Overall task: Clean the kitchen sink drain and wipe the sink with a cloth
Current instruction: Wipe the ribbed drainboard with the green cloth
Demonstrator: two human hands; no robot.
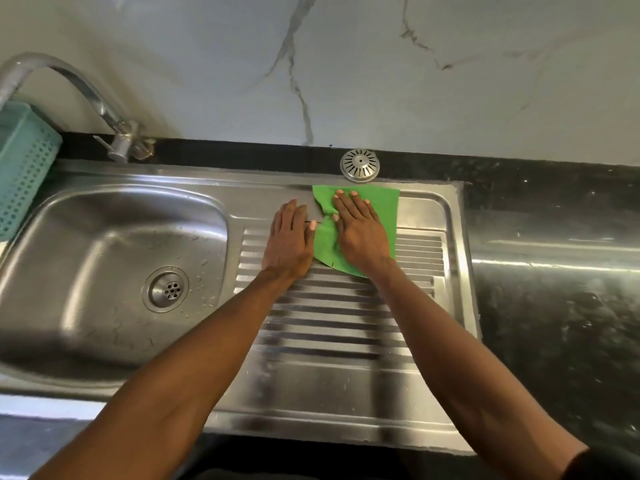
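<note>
The black desk ran across the frame with a steel sink set into it. A green cloth lay on the ribbed drainboard at centre, a round strainer just above it, a teal basket at far left.

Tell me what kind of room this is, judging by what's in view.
Most likely a home kitchen: a stainless steel sink with a ribbed drainboard, a curved faucet, and a dark stone countertop under a marble-look wall.
</note>
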